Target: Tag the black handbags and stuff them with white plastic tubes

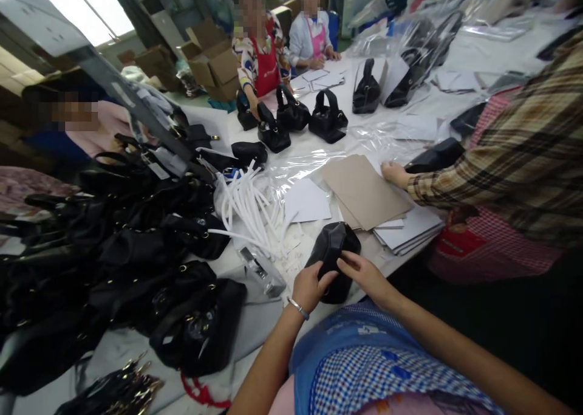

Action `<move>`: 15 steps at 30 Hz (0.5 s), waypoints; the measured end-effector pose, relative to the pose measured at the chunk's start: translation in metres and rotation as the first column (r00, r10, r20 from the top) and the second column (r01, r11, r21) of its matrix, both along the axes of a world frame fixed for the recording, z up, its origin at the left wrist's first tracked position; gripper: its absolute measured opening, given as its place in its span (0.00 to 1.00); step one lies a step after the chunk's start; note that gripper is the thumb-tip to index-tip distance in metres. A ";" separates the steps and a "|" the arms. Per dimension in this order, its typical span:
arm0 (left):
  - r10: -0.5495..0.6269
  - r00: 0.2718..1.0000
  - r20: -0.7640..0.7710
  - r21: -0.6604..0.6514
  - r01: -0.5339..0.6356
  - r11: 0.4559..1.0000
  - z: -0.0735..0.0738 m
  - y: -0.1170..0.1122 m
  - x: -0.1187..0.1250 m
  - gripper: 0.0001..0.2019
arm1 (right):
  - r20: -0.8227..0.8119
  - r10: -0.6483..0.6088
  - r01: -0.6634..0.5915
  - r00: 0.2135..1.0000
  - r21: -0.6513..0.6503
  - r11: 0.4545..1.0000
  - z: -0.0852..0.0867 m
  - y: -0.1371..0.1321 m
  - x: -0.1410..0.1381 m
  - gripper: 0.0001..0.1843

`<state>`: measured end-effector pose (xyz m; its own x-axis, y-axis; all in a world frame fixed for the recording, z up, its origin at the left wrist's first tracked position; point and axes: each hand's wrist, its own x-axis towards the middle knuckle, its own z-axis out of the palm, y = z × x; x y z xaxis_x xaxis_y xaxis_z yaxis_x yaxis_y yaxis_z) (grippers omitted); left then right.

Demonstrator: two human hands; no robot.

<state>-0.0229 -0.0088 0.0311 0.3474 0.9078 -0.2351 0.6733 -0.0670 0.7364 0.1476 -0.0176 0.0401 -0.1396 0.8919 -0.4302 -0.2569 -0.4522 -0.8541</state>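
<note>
Nearest to the camera is the blue checked apron (364, 357) of the person. Just beyond it, the black bag (339, 242) lies on the near edge of the white table (492, 53). The left hand (313, 284) is half closed and holds the bag's left side, its thumb stretched across. The right hand (361, 270) has bent fingers and grips the bag's right side; whether it pinches some small part, I cannot tell.

The work on this bag seems to me unfinished, because both hands are on it. At left, many black bags lie in a large heap (132, 245); whether these are done or waiting is not clear. On the far side, several bags (325, 117) stand with raised handles and look more complete. White strips (248, 211) and brown sheets (364, 190) lie near the held bag.
</note>
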 end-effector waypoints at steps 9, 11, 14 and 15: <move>0.153 0.943 0.295 -0.032 -0.151 0.988 0.002 0.015 0.013 0.26 | -0.200 -0.075 0.025 0.977 -0.242 0.970 -0.012 0.023 0.028 0.10; 0.135 0.953 0.271 -0.017 -0.135 0.991 0.000 0.019 0.014 0.25 | -0.174 -0.054 0.003 0.983 -0.280 0.960 -0.014 0.035 0.030 0.08; 0.108 0.954 0.279 0.003 -0.113 0.994 -0.002 0.016 0.015 0.26 | -0.156 -0.036 -0.013 0.987 -0.304 0.952 -0.011 0.047 0.028 0.10; 0.102 0.954 0.282 0.012 -0.110 0.994 -0.001 0.013 0.016 0.27 | -0.160 -0.037 -0.016 0.986 -0.317 0.948 -0.011 0.049 0.027 0.10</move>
<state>-0.0070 0.0041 0.0300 0.2969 0.9477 -0.1168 0.4441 -0.0288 0.8955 0.1742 0.0316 0.0292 -0.2225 0.7154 -0.6624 -0.3857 -0.6886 -0.6141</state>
